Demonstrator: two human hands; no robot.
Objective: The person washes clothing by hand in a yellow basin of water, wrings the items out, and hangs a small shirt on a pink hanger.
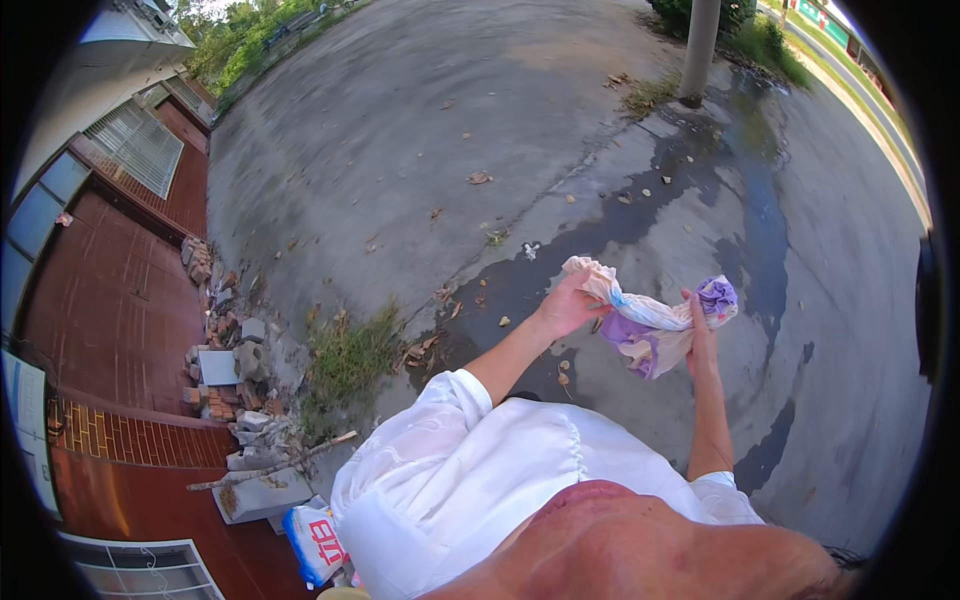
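A cream, white and purple cloth (637,311) with a touch of blue is stretched between my two hands in front of my chest, above the concrete ground. Its upper part looks twisted like a rope, while a loose purple-and-cream fold hangs below. My left hand (566,306) grips the bunched cream end, fingers partly hidden by the fabric. At the other end my right hand (701,337) holds the cloth, with a crumpled purple bunch standing out beyond the fingers. Whether it is one garment or a plain piece of fabric I cannot tell.
Dark wet patches (615,217) run across the concrete towards a pole (699,52). Grass (352,352) and dry leaves lie to my left. Beyond are bricks and rubble (251,360) by a brown door (112,292), a stick (277,466) and a printed plastic bag (313,541).
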